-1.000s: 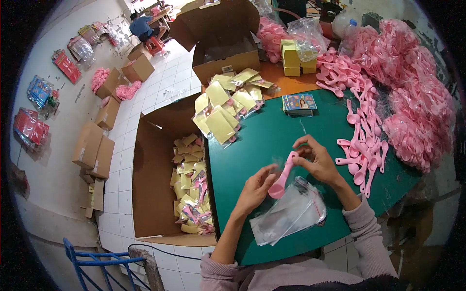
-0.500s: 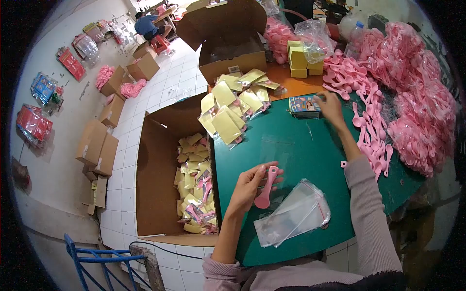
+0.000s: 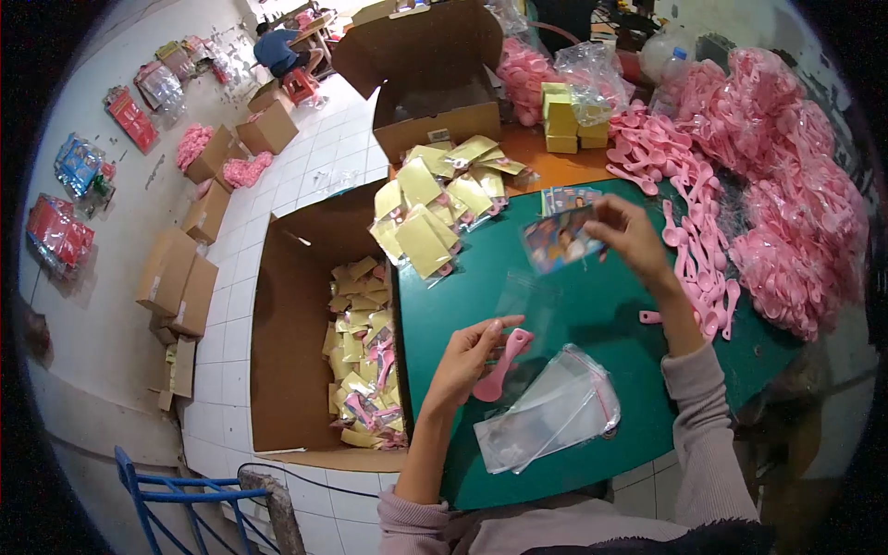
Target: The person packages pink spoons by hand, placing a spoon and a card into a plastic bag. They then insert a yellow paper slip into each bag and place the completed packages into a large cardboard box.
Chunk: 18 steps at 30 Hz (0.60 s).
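Note:
My left hand (image 3: 465,366) is closed on a pink spoon (image 3: 501,369), which slants with its bowl toward me. A clear plastic bag (image 3: 527,298) sticks out past the fingertips of that hand. Between thumb and fingers, my right hand (image 3: 635,242) pinches a printed card (image 3: 559,240) with a picture on it, held over the green table (image 3: 444,319). Just behind it lies a stack of similar cards (image 3: 566,198), partly covered in this view. Several flat clear bags (image 3: 555,421) are fanned out in front of my left hand.
Left of the table, an open carton (image 3: 294,370) holds many yellow-backed packets. More packets (image 3: 427,222) are heaped at the table's far left corner. Loose pink spoons (image 3: 694,231) and bulging bags of spoons (image 3: 795,213) fill the right side. A person (image 3: 277,51) sits far back.
My right hand has lifted a card from the stack and brought it left and toward me. My left hand still holds the spoon, nearly in the same place.

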Available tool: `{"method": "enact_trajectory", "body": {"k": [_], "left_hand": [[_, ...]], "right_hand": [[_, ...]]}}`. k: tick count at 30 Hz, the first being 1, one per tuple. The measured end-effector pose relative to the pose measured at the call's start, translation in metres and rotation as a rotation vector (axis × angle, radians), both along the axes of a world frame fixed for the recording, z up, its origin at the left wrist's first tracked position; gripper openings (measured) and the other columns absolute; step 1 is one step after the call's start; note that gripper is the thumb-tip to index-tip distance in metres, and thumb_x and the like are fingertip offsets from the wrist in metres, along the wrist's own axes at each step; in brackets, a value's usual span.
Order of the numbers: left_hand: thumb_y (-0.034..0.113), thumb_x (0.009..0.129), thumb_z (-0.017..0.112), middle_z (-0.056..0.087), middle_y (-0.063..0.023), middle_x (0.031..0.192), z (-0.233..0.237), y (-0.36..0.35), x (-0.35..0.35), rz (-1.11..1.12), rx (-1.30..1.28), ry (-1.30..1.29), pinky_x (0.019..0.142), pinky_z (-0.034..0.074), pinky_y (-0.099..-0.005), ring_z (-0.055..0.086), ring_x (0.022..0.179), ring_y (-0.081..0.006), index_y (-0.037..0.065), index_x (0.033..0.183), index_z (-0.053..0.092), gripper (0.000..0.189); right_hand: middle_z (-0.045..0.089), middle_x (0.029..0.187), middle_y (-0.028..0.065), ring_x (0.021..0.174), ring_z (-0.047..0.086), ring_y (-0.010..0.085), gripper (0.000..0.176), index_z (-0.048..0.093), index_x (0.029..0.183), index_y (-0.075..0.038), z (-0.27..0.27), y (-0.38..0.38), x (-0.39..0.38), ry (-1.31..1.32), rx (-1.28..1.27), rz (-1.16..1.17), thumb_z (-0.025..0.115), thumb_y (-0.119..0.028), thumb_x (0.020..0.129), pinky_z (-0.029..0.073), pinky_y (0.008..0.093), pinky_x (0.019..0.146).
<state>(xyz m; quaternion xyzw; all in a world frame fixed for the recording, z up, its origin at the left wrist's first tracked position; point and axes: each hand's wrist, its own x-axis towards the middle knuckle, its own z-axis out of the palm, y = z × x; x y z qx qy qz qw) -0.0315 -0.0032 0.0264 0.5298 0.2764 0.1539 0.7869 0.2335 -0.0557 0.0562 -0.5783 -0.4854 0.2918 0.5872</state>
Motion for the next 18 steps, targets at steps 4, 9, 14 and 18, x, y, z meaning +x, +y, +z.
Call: {"method": "enact_trajectory", "body": {"k": [4, 9, 14, 18], "left_hand": [[0.027, 0.092, 0.040, 0.060, -0.0128, 0.097, -0.003, 0.000, 0.002, -0.052, 0.051, 0.003, 0.073, 0.050, -0.0266, 0.060, 0.086, -0.0168, -0.003, 0.113, 0.050, 0.038], [0.028, 0.092, 0.042, 0.056, -0.0011, 0.073, 0.002, 0.002, -0.001, -0.186, 0.252, 0.187, 0.057, 0.041, -0.0187, 0.049, 0.063, -0.0059, 0.000, 0.105, 0.058, 0.035], [0.025, 0.090, 0.046, 0.056, 0.0004, 0.071, 0.000, -0.009, 0.004, -0.266, 0.384, 0.070, 0.056, 0.041, -0.0209, 0.047, 0.061, -0.0061, 0.000, 0.105, 0.058, 0.032], [0.023, 0.087, 0.049, 0.063, -0.0127, 0.087, -0.005, -0.016, 0.006, -0.230, 0.595, 0.100, 0.069, 0.046, -0.0280, 0.059, 0.076, -0.0137, 0.003, 0.116, 0.051, 0.035]], "right_hand": [[0.056, 0.071, 0.0006, 0.060, 0.051, 0.0061, 0.013, 0.053, 0.087, -0.001, 0.017, -0.030, -0.030, -0.032, -0.093, 0.118, 0.059, -0.008, 0.078, 0.042, 0.0207, 0.047], [0.056, 0.068, 0.0013, 0.058, 0.050, 0.0060, 0.013, 0.053, 0.086, -0.002, 0.029, -0.041, -0.037, -0.237, -0.276, 0.318, 0.060, -0.010, 0.077, 0.041, 0.0208, 0.046], [0.053, 0.065, 0.0005, 0.053, 0.050, 0.0065, 0.018, 0.047, 0.078, 0.000, 0.020, -0.043, -0.047, -0.288, -0.353, 0.593, 0.063, -0.007, 0.076, 0.042, 0.0212, 0.046], [0.052, 0.065, 0.0047, 0.060, 0.053, 0.0107, 0.021, 0.047, 0.076, 0.000, 0.006, -0.043, -0.054, -0.536, -0.298, 0.719, 0.064, -0.014, 0.074, 0.043, 0.0259, 0.054]]}}
